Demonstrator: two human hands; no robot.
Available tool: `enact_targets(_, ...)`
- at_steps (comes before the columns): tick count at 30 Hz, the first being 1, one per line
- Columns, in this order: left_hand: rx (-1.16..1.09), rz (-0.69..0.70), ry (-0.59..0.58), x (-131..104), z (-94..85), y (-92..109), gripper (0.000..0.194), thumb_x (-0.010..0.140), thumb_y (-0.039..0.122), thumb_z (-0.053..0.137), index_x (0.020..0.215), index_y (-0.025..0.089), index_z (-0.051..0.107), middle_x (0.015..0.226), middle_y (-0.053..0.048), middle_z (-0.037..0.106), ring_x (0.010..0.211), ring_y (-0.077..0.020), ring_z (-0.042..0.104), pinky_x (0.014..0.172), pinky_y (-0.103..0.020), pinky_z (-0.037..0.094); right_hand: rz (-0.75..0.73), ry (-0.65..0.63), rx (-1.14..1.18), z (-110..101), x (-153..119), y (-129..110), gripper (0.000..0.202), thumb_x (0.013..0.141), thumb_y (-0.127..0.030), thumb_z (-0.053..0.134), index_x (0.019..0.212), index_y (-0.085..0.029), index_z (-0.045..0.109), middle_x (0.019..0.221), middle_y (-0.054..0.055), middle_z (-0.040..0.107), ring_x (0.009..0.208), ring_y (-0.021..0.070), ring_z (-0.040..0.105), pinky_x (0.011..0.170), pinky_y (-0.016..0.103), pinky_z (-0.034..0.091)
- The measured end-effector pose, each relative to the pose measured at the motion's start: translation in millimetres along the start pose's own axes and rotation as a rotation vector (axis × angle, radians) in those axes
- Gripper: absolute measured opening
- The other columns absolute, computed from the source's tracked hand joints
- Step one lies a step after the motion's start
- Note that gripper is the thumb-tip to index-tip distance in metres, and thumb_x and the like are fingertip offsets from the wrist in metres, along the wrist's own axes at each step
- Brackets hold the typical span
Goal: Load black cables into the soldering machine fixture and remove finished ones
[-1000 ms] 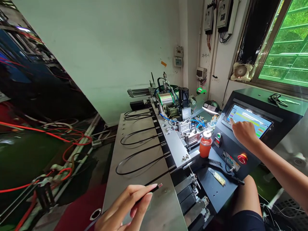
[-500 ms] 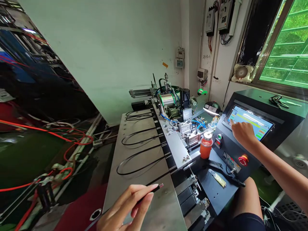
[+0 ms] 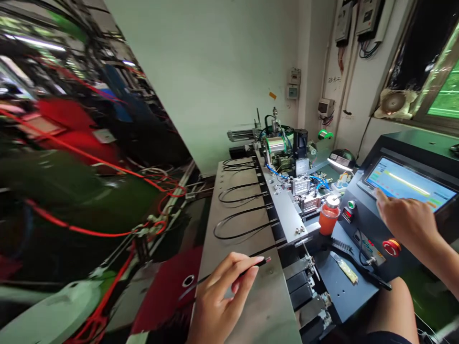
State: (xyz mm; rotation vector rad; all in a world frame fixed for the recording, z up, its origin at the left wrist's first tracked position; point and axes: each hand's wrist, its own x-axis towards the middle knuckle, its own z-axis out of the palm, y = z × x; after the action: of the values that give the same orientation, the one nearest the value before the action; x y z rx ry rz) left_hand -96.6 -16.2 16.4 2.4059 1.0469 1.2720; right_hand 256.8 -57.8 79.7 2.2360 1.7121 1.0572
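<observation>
My left hand (image 3: 229,291) pinches a black cable (image 3: 264,261) between thumb and fingers, its stripped end with thin reddish wires pointing right, over the metal plate (image 3: 234,248). My right hand (image 3: 409,217) is at the lower left part of the touch screen (image 3: 412,184), index finger extended to its edge, the other fingers curled; it holds nothing visible. Looped black cables (image 3: 233,236) lie on the plate, their ends running under the long metal bar (image 3: 287,215) of the machine.
An orange-red jar (image 3: 328,217) stands beside the machine's lit mechanism (image 3: 304,191). A black-handled brush (image 3: 369,272) and a yellowish tool (image 3: 346,268) lie on the dark shelf. A red emergency button (image 3: 391,247) is on the control box. Metal clamps (image 3: 308,265) line the near edge.
The view has swung left, so the bench appears farther right. My right hand has moved down the screen towards its lower edge, and the display has changed. My left hand still holds the cable.
</observation>
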Motion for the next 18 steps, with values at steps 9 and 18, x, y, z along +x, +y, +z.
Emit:
enact_targets(9,0.01,-0.026,-0.013,-2,6.8,-2,0.015,0.088,0.018,0.052,0.095,0.022,0.065,0.079,0.001,0.06,0.067,-0.0085,0.056,0.06,-0.016,0.045,-0.087,0.571,0.201,-3,-55,19,0.017,0.09,-0.025,0.052,0.088,-0.02,0.068,0.045,-0.004,0.05,0.044,0.0101,0.047,0.045,0.025,0.022)
enact_targets(18,0.074,-0.04,-0.018,5,14.1,-3,0.015,0.089,0.021,0.05,0.09,0.02,0.065,0.077,0.001,0.061,0.069,-0.0095,0.058,0.061,-0.015,0.045,0.048,0.403,1.02,35,-105,1,0.019,0.085,-0.039,0.059,0.089,-0.023,0.068,0.073,0.0,0.07,0.057,0.0119,0.064,0.056,0.019,0.048)
